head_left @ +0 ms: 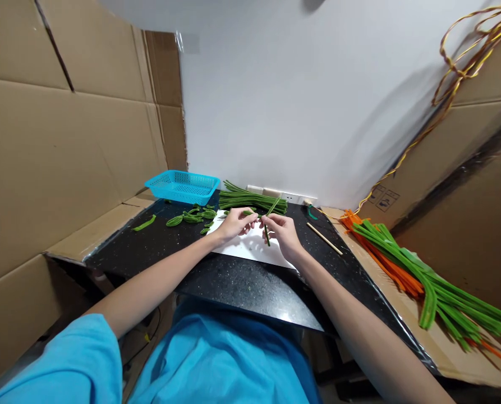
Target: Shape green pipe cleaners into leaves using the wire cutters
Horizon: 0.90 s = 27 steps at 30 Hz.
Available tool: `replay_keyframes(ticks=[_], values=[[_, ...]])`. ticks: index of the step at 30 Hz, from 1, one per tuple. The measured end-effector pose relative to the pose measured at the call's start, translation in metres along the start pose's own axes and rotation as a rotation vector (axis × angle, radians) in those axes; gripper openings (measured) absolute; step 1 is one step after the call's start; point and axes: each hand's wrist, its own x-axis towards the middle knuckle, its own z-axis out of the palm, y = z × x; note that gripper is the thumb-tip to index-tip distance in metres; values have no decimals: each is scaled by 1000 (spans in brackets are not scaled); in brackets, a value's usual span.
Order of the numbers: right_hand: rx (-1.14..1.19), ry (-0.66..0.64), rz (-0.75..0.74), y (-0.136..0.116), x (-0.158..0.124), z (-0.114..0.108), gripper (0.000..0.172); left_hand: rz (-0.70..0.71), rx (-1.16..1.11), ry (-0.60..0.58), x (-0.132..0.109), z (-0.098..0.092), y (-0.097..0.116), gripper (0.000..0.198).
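Over a white sheet of paper (pixel 250 249), my two hands are close together at fingertip height. My left hand (pixel 235 223) is closed, its thumb and finger pinching a piece of green pipe cleaner. My right hand (pixel 283 231) is closed too, pinching a green pipe cleaner (pixel 268 237) whose ends stick out above and below the fingers. Whether both hands grip one and the same stem is hidden by the fingers. Several bent green pipe-cleaner loops, leaf-like in shape (pixel 174 221), lie left of the paper. Just behind my hands rests a bundle of dark green pipe cleaners (pixel 246 200).
A blue plastic basket (pixel 185 196) stands at the back left of the black tabletop (pixel 233 280). A thin wooden stick (pixel 325 239) lies at right. Beyond it are orange pipe cleaners (pixel 385 266) and brighter green ones (pixel 435 286) on cardboard. A power strip (pixel 290 198) lines the wall.
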Motion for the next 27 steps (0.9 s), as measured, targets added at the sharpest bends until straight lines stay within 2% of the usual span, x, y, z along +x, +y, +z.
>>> replay_keyframes(ticks=[6,11,16,19,23,27], values=[[12,-81,48,0,0,-5,43,-8,56,-36,-5,2,3,39],[-24,-121,43,1,1,-7,41,-35,63,-48,-6,-1,8,27],[-72,-179,2,-5,-2,-2,46,-131,-14,-63,-5,-4,9,18],[-158,-196,-73,-9,-4,-1,50,-195,-71,-72,-5,-5,9,16],[-249,-192,-131,-10,-4,-1,53,-218,-129,-60,-3,-3,8,18],[-206,-107,-112,-6,0,-2,53,-172,-159,-10,-1,1,4,24]])
